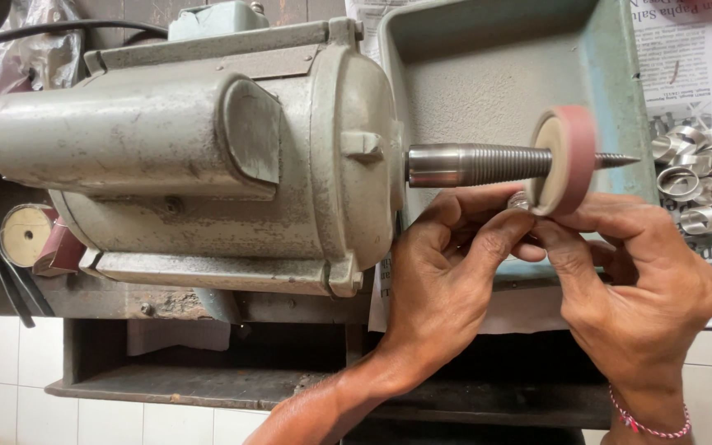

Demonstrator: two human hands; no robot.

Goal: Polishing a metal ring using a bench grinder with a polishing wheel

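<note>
Both hands meet just under the pink-rimmed wheel [564,161] that sits on the threaded, tapered spindle [488,163] of a big grey motor [199,156]. The left hand [447,272] and the right hand [636,288] pinch a small silver ring [520,200] between thumbs and fingertips, pressing it against the lower face of the wheel; the ring is mostly hidden by the fingers. The right wrist wears a thin pink and white bracelet [648,424]. Behind the wheel stands a worn green metal tray [611,74]. To the right, on newspaper [694,58], lies a heap of similar shiny rings [702,173]. At the far left, beside the motor, sits a spare pale wheel [26,235].
</note>
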